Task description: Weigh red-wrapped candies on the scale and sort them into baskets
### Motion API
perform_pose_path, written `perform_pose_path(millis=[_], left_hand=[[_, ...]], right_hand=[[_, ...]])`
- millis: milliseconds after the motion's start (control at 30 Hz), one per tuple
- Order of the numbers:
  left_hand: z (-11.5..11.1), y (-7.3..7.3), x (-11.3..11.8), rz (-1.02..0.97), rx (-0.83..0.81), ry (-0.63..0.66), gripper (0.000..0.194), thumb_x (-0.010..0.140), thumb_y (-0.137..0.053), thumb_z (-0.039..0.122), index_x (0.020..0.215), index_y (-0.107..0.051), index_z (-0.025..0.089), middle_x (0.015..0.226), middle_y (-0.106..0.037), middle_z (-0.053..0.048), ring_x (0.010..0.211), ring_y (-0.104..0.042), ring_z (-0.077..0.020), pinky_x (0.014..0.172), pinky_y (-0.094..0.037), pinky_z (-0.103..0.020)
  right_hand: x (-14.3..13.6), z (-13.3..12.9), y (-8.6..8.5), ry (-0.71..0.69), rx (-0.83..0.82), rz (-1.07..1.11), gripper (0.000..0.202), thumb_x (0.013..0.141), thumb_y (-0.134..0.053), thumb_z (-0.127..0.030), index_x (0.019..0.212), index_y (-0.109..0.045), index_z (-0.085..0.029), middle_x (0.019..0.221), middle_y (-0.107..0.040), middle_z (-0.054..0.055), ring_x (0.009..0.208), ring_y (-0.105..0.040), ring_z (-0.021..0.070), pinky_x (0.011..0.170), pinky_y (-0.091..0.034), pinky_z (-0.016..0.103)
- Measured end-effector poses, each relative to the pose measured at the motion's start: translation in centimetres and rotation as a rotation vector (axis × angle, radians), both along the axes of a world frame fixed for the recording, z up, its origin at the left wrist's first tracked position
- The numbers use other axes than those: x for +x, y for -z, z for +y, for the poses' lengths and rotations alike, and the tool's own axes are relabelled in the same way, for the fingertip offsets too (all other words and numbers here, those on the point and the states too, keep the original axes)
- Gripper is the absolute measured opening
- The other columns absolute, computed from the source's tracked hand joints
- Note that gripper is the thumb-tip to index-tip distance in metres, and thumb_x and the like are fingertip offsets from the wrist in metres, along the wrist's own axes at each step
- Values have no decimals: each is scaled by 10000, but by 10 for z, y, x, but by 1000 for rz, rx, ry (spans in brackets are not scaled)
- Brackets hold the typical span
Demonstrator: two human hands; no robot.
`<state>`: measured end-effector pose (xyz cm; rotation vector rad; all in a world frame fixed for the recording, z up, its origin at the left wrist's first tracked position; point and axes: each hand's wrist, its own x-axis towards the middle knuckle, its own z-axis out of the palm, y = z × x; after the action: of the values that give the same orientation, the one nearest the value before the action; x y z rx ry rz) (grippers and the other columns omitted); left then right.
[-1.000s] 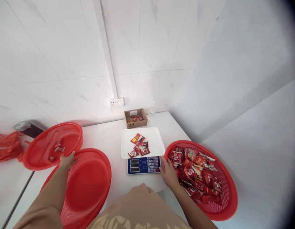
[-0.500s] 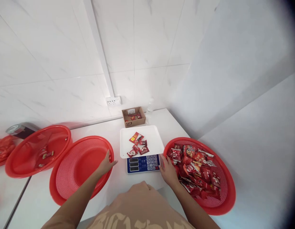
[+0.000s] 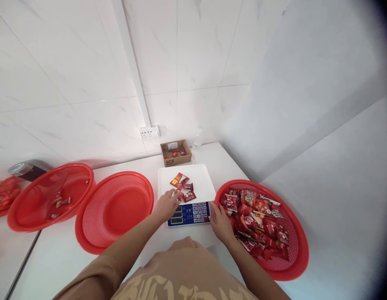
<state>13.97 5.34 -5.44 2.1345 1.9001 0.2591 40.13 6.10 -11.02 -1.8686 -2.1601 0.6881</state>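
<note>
1. My left hand point(image 3: 166, 206) reaches packets point(image 3: 189, 196) atop scale point(image 3: 189, 211); grip hidden.
2. My right hand point(image 3: 221, 223), right of scale, perhaps steadies filled basket point(image 3: 302, 250); grip unclear.
3. Second basket point(image 3: 120, 210) left of scale, likely for easy reach.

A white wall socket point(image 3: 149, 132) sits at the foot of a conduit point(image 3: 131, 62) running down a marbled tile wall point(image 3: 206, 54). Below, a clear plastic bottle point(image 3: 197, 139) stands beside an "SF"-marked cardboard box point(image 3: 173, 161); at far left, a red plastic bag point(image 3: 5, 196) lies near a dark, silver-ended cylinder point(image 3: 30, 170).
</note>
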Motion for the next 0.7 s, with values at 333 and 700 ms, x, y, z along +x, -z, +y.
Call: perform_pose_path(millis=[333,700], left_hand=[[29,4,7,-1,-190,-99,188,845,-437,226,966,-578,203,1030,-527,-94,917,-550,-205,728,-457,-319],[-26,-41,-88,-70,0,-519,249,881,-349,337,935,-558,213,990,-602,-67,859,-574,-199,684,-452,-299]], right_hand=[[0,0,-2,4,-26,5,559,810,-452,-223,1361,-358,-237,1424,-334,116,1281,-379,245,996,-343,375],[0,0,-4,4,-15,32,549,811,-448,-225,1355,-373,-232,1416,-344,113,1296,-358,246,1012,-332,378]])
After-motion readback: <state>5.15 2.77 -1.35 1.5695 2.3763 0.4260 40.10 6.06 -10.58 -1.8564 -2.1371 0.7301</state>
